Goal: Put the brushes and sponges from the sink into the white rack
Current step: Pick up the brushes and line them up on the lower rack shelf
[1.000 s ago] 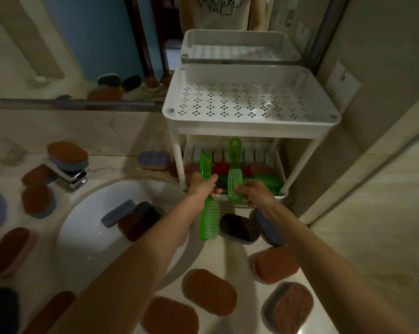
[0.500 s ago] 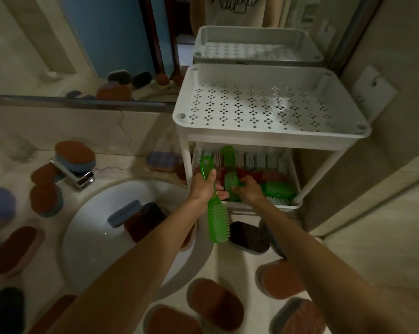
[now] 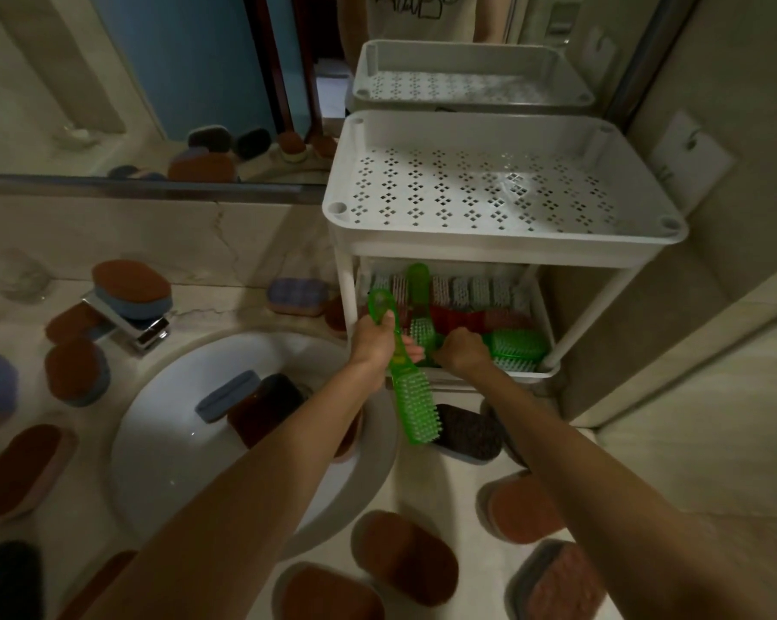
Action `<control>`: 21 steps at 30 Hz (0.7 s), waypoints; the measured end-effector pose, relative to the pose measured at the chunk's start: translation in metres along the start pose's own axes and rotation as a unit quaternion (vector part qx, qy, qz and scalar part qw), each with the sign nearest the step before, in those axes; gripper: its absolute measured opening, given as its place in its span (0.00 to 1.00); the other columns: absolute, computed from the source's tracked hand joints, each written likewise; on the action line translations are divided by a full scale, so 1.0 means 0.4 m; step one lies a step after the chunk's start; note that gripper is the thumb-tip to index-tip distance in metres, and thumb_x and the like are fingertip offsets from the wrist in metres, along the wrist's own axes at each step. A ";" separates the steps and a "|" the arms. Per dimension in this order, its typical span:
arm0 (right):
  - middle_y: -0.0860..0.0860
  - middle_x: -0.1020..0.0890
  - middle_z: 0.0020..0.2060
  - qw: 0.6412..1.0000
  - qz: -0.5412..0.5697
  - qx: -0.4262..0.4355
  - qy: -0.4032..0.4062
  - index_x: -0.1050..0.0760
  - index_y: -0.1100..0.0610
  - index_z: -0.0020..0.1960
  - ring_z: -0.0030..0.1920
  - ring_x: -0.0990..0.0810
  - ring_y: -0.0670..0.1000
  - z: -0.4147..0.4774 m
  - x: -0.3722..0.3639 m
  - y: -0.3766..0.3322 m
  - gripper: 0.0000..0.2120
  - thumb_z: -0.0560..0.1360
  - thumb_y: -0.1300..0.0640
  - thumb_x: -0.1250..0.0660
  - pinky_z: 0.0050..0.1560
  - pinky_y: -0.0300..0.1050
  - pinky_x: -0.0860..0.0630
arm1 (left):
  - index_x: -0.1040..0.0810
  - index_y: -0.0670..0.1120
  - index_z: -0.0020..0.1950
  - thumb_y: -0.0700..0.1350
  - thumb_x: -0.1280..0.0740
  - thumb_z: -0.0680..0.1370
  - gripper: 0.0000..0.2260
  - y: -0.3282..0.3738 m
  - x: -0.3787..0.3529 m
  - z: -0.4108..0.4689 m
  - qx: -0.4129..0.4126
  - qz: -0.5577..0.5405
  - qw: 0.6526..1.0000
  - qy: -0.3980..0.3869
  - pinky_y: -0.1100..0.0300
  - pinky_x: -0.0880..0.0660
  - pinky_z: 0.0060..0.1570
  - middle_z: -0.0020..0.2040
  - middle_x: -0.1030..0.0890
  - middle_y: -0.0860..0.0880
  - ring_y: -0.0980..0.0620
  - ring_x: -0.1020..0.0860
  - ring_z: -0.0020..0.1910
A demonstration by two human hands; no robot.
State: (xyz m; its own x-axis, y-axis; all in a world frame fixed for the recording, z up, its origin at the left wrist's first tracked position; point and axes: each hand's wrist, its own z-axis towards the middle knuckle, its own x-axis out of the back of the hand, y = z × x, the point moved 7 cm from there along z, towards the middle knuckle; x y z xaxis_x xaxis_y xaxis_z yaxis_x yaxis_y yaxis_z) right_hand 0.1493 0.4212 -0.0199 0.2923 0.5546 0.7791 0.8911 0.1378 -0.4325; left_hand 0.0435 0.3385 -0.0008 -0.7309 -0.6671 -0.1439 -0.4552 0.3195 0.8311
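Note:
My left hand (image 3: pixel 374 340) grips a green long-handled brush (image 3: pixel 411 402) by its handle, bristle head hanging down over the counter in front of the white rack (image 3: pixel 503 243). My right hand (image 3: pixel 460 351) holds a second green brush (image 3: pixel 420 306) inside the rack's lower shelf, handle pointing away from me. That shelf holds several red and green brushes, with another green brush (image 3: pixel 518 346) at its right front. The top shelf is bare. In the white sink (image 3: pixel 163 445) lie a blue sponge (image 3: pixel 227 396) and a dark brown sponge (image 3: pixel 265 407).
Many brown, blue and dark sponges lie scattered on the marble counter (image 3: pixel 449 490) around the sink. A chrome tap (image 3: pixel 131 326) with a sponge on top stands at the sink's back left. A mirror runs behind; a wall stands close on the right.
My right hand has pushed its green brush deeper into the lower shelf. My left hand with its brush has stayed in front of the rack. The view has come closer.

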 end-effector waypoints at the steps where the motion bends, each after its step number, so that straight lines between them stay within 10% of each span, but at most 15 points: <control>1: 0.55 0.29 0.30 1.000 -0.001 -0.003 -0.006 0.36 0.60 0.28 0.47 0.22 0.58 -0.006 0.000 0.000 0.20 0.77 0.60 0.38 0.41 0.44 0.32 | 0.35 0.36 0.65 0.43 0.46 0.83 0.14 -0.001 0.002 0.003 0.003 0.001 1.000 0.002 0.58 0.22 0.23 0.34 0.25 0.40 0.53 0.23 0.18; 6: 0.63 0.18 0.46 0.994 0.079 0.043 0.070 0.21 0.69 0.46 0.51 0.20 0.60 -0.029 0.050 0.008 0.10 0.75 0.63 0.38 0.47 0.47 0.26 | 0.35 0.39 0.63 0.41 0.48 0.83 0.11 0.012 0.000 0.011 0.001 0.008 1.000 0.001 0.58 0.23 0.22 0.35 0.25 0.40 0.53 0.23 0.17; 11: 0.46 0.23 0.35 0.976 0.179 0.118 -0.023 0.24 0.54 0.42 0.39 0.24 0.46 -0.080 0.045 0.015 0.04 0.75 0.55 0.34 0.41 0.40 0.29 | 0.35 0.37 0.65 0.38 0.48 0.82 0.12 0.035 -0.039 0.029 -0.005 0.030 0.999 -0.010 0.61 0.23 0.22 0.36 0.23 0.41 0.55 0.22 0.18; 16: 0.51 0.22 0.49 0.982 0.095 0.160 -0.026 0.31 0.59 0.61 0.49 0.23 0.50 -0.118 0.053 0.036 0.24 0.70 0.52 0.28 0.49 0.47 0.27 | 0.36 0.39 0.70 0.40 0.49 0.82 0.17 0.040 -0.100 0.055 0.023 0.061 0.997 -0.044 0.52 0.19 0.44 0.62 0.23 0.37 0.46 0.19 0.40; 21: 0.58 0.20 0.52 0.987 0.128 0.071 0.063 0.28 0.63 0.60 0.52 0.21 0.56 -0.077 0.065 0.067 0.21 0.72 0.53 0.30 0.46 0.45 0.29 | 0.30 0.41 0.65 0.44 0.44 0.81 0.14 0.070 -0.125 0.075 -0.018 0.193 0.980 -0.049 0.53 0.27 0.60 0.62 0.24 0.42 0.44 0.24 0.59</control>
State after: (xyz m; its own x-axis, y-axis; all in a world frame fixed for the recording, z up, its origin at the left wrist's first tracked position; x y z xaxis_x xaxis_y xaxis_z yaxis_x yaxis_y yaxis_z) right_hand 0.1913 0.4139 0.0027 0.5512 0.4805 0.6821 0.7268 0.1251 -0.6754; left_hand 0.0519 0.4008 0.0133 -0.8911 -0.4330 0.1358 -0.1184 0.5108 0.8515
